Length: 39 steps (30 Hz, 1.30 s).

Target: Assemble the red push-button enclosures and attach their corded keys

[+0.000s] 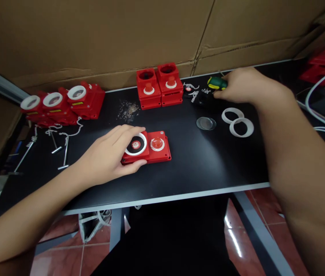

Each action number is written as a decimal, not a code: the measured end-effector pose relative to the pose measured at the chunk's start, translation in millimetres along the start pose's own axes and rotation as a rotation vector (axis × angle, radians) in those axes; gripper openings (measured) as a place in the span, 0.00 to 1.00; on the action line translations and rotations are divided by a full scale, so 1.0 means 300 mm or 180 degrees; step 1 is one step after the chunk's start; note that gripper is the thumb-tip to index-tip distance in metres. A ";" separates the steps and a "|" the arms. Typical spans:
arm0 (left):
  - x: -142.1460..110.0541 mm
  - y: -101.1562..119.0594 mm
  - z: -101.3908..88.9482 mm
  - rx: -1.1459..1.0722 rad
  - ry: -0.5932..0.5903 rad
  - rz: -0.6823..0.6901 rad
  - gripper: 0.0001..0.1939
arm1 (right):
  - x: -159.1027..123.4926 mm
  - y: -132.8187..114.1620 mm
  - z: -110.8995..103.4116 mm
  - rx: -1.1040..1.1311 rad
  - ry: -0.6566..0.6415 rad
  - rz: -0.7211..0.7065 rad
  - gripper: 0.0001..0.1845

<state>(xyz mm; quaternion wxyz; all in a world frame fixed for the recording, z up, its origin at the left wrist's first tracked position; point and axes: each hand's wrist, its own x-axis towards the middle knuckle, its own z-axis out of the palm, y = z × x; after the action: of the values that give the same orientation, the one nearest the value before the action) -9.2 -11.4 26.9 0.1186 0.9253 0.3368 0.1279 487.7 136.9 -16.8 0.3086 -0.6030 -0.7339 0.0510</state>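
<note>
Our left hand clamps the red unit; our right hand closes on the green-handled tool, which could scatter small parts near the surface's far edge.

1. The red switch box lies flat on the black worktop, near its front edge, long side running left to right.
2. Its left half carries a white ring around a black disc with a small red-and-white centre; its right half carries a red push button in a clear collar.
3. The left hand rests over the box's left end, fingers along the far edge and thumb against the near edge.
4. The green and yellow tool lies far back on the worktop, with the right hand closed around its right end.
</note>
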 end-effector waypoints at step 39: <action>0.006 0.000 0.015 0.0247 0.0456 -0.0263 0.34 | -0.218 -0.633 -0.050 0.1224 -0.0064 -0.1537 0.12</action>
<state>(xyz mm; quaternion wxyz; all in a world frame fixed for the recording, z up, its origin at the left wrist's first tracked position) -6.3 -10.8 23.1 0.0635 0.9030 0.3870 0.1756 338.6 21.6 54.6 0.4129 -0.3412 -0.8359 0.1201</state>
